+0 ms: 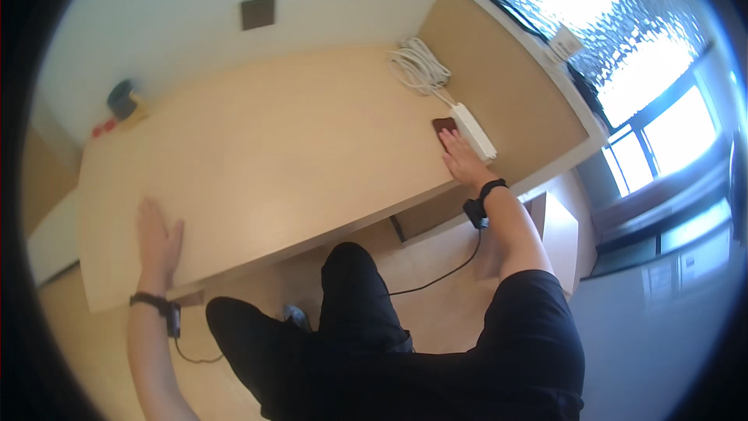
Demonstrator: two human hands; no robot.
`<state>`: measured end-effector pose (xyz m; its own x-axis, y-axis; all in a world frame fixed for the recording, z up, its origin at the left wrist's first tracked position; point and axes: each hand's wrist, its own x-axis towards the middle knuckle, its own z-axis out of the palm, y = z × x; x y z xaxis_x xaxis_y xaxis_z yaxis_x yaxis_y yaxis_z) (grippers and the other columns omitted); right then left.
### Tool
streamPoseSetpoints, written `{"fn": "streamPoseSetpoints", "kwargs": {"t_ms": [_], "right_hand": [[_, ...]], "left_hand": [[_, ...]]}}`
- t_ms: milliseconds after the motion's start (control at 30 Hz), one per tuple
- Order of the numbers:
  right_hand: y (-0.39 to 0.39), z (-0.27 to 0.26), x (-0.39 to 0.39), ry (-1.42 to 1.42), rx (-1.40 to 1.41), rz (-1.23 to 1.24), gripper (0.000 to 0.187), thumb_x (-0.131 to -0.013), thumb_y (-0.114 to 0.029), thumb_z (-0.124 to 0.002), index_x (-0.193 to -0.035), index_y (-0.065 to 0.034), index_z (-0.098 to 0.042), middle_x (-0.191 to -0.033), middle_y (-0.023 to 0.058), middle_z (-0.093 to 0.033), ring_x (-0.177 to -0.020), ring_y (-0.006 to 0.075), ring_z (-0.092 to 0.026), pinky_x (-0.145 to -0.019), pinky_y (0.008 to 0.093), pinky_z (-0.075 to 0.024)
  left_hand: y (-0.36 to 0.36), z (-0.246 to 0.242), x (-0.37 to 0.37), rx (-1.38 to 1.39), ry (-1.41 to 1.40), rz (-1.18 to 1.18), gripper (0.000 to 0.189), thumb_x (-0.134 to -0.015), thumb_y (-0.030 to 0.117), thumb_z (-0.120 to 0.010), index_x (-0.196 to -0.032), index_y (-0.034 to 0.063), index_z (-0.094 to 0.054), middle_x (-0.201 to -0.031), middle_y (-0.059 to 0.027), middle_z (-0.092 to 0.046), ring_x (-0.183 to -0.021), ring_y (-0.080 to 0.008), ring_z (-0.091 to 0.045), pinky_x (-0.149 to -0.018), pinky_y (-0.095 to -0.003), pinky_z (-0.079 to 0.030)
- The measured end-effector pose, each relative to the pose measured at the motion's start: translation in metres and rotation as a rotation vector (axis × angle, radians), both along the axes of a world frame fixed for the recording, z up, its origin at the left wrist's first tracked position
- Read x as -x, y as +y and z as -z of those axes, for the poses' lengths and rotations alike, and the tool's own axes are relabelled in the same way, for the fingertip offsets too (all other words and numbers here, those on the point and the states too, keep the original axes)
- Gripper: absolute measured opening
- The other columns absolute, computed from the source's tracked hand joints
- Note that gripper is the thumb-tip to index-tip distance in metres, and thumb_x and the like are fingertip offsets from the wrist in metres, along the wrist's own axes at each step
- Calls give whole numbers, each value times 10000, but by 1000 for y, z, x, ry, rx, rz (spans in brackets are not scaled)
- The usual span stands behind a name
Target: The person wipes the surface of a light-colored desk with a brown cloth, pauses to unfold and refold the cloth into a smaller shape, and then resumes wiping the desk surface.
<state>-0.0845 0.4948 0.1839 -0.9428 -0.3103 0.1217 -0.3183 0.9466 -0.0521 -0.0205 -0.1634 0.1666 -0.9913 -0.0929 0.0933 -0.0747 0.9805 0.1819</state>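
Observation:
A light wooden desk (280,152) stretches before me. My left hand (158,242) lies flat near its left front part, thumb apart, holding nothing. At the right end, the fingers of my right hand (461,155) rest on the near part of a dark red flat object (444,126); what it is I cannot tell. Right beside that hand lies a white power strip (472,131), and its white cable (422,67) is coiled behind it against the side panel. Both wrists wear black straps with small wired boxes.
At the far left corner stand a dark cup-like container (122,99), a yellow object (135,114) and small red items (104,127). A wooden side panel (497,76) bounds the desk on the right. Below, a black wire (438,286) runs from my right wrist towards my legs.

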Motion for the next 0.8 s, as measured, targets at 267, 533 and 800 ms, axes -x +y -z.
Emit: {"fn": "streamPoseSetpoints", "kwargs": {"t_ms": [267,533,800], "right_hand": [[-38,-4,0,13,-43,45,581,-891,-292,-418,-1350,42,-297,-1422,218,-276,-1334,369,-221,-1099,424,-165],[-184,-13,-13,7,-67,-160,668,-884,-379,-423,-1352,73,-273,-1434,227,-250,-1340,370,-211,-1099,434,-154],[-395,-13,-62,-104,13,-293,709,-903,-448,-350,-1379,63,-222,-1460,205,-202,-1364,342,-160,-1112,422,-122]], "left_hand": [[13,-15,2,94,-16,-35,721,-854,375,-503,-1350,-89,-262,-1432,-256,-226,-1355,-356,-166,-1112,-425,-93],[21,-33,7,87,53,-22,741,-824,403,-532,-1329,-88,-303,-1394,-273,-287,-1318,-398,-229,-1087,-462,-164],[9,-14,5,-54,188,21,650,-827,369,-541,-1275,-74,-382,-1360,-272,-330,-1299,-378,-268,-1084,-446,-176]]}}
